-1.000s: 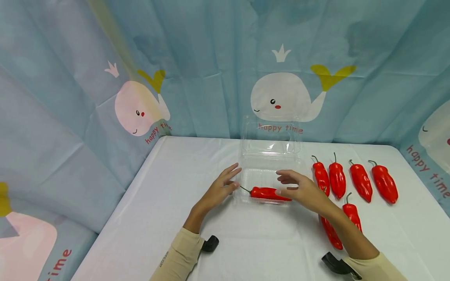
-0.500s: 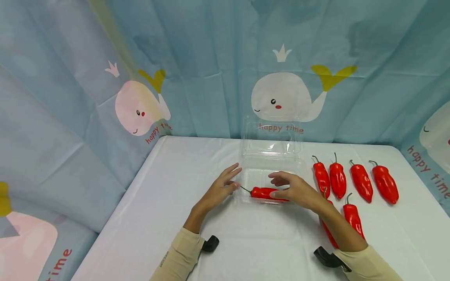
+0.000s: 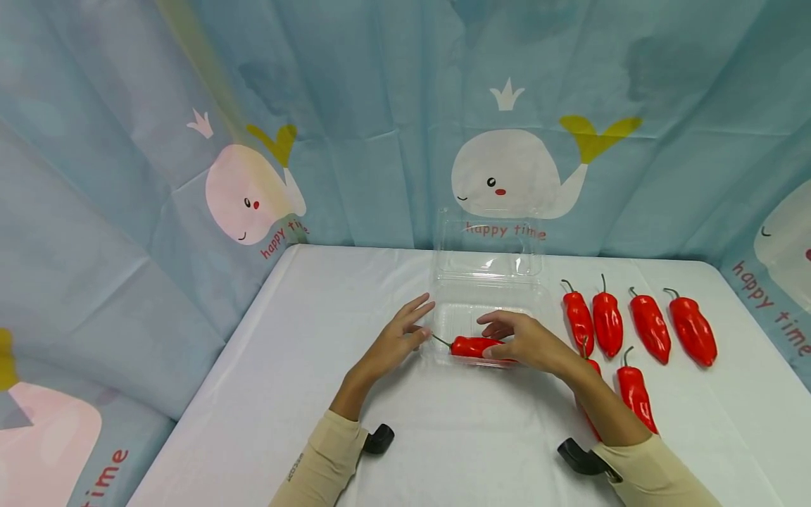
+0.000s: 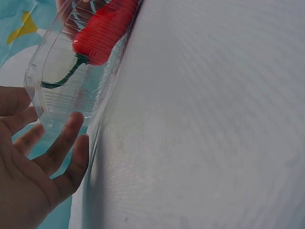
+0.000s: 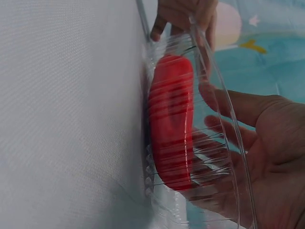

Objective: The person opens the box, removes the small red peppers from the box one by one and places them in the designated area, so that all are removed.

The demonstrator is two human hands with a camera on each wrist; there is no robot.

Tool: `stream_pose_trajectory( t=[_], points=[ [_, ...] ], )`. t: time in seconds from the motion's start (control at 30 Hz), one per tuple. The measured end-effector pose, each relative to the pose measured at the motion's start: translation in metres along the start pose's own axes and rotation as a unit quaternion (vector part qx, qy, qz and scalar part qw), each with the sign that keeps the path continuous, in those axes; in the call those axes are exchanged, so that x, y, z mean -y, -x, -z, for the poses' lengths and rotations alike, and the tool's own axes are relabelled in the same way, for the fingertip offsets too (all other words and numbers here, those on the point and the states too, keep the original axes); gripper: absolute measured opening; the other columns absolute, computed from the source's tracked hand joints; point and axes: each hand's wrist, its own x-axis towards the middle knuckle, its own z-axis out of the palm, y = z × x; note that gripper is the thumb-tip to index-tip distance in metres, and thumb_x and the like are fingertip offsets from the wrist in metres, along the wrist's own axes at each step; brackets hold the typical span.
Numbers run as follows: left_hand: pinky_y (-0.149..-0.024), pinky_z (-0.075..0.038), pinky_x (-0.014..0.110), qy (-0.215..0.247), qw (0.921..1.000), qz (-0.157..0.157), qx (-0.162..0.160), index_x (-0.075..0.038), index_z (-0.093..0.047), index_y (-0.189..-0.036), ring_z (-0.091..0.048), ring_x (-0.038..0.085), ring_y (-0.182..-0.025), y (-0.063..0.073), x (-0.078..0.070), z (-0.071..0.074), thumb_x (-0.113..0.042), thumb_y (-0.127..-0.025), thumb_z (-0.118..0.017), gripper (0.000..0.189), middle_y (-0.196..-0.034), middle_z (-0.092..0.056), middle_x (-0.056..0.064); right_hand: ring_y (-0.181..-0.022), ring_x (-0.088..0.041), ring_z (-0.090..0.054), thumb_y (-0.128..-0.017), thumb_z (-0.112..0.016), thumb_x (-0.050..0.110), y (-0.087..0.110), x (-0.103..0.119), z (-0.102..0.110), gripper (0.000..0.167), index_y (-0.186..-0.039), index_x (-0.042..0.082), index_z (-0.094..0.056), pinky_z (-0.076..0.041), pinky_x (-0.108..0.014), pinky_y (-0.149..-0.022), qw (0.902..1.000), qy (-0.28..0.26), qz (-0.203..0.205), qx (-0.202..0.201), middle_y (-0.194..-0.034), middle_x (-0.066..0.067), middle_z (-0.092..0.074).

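A clear plastic clamshell box (image 3: 461,320) lies on the white table with its lid (image 3: 488,264) folded back. Inside, along the near wall, is a red pepper (image 3: 467,346) with its green stem pointing left. My left hand (image 3: 394,343) is at the box's left end, fingers spread, fingertips right at the wall (image 4: 43,107). Over the box's right end is my right hand (image 3: 535,343), fingers extended into the box. Its thumb (image 5: 209,93) overlaps the pepper's right part in the head view. In the right wrist view the pepper (image 5: 171,119) shows through the ribbed wall.
Right of the box, several red peppers lie on the tablecloth: a back row including one pepper (image 3: 693,331), and two nearer ones including another pepper (image 3: 633,394). My right forearm (image 3: 602,405) passes over part of the nearer pair. A blue whale-print curtain (image 3: 374,176) hangs behind the table.
My right hand has moved left over the box and along the pepper, most of it in the first half second. My left hand, the box and the pepper in it look unchanged.
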Motion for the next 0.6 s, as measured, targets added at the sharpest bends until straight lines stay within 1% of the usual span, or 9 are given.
stream_pose_trajectory(
  t=[0.2,0.4,0.6],
  points=[
    [-0.103,-0.057,0.052,0.003,1.0,0.001,-0.001,-0.01,-0.041,-0.164,-0.062,0.037,-0.132,0.0001,0.0001,-0.0001,-0.016,-0.109,-0.055,0.057,-0.176,-0.023,-0.001,-0.119,-0.035,-0.067,-0.089,-0.083,0.015,-0.0028,0.0005,-0.001,0.057,-0.142,0.007,-0.065,-0.062,-0.046,-0.095,1.0,0.003,-0.002,0.007,-0.127,-0.013,-0.073],
    [-0.102,-0.057,0.051,-0.002,1.0,-0.002,-0.001,-0.011,-0.042,-0.164,-0.062,0.036,-0.133,0.0009,-0.002,0.0005,-0.017,-0.109,-0.056,0.057,-0.176,-0.023,-0.001,-0.116,-0.037,-0.068,-0.088,-0.084,0.013,-0.0047,-0.0012,-0.0018,0.057,-0.141,0.006,-0.066,-0.063,-0.044,-0.091,0.9998,0.011,0.006,0.013,-0.125,-0.016,-0.073],
    [-0.102,-0.057,0.051,0.0,1.0,-0.001,0.0,-0.009,-0.041,-0.164,-0.061,0.036,-0.132,0.0011,-0.0021,0.0006,-0.017,-0.109,-0.056,0.057,-0.176,-0.023,-0.001,-0.112,-0.034,-0.069,-0.087,-0.084,0.008,-0.007,-0.0026,-0.003,0.056,-0.14,0.007,-0.067,-0.064,-0.042,-0.089,0.9996,0.022,0.007,0.014,-0.124,-0.017,-0.073]
  ],
)
